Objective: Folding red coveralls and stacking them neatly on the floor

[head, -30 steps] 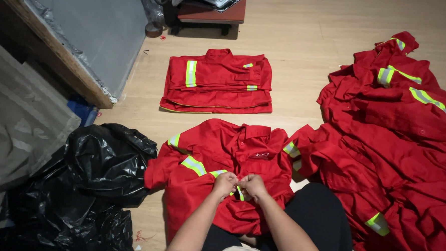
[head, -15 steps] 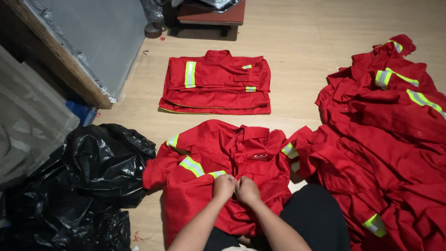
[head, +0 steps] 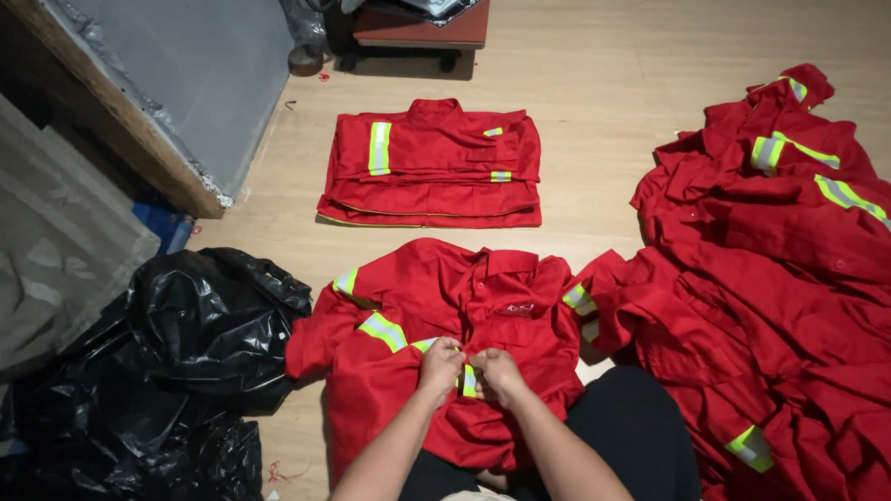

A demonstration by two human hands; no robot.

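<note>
**Both Hands Pinched the Front of a Red Work Shirt**

While the red work shirt [head: 453, 311] lay spread front-up on the wooden floor [head: 613, 77], just ahead of the person's knees, both hands met at the middle of its front. The left hand [head: 440, 366] and the right hand [head: 495, 371] sat side by side, almost touching, each grip closed tight on the shirt's cloth beside a yellow-and-silver reflective stripe [head: 470, 380]. The shirt's collar pointed away from the person, and its sleeves lay bunched at either side.

Beyond it sat one folded stack of red shirts [head: 434, 165], well apart from the hands; how many it held could not be told. To the right spread one loose heap of red garments [head: 804, 296], uncounted. To the left lay crumpled black plastic bags [head: 160, 368]; their contents did not show.
</note>
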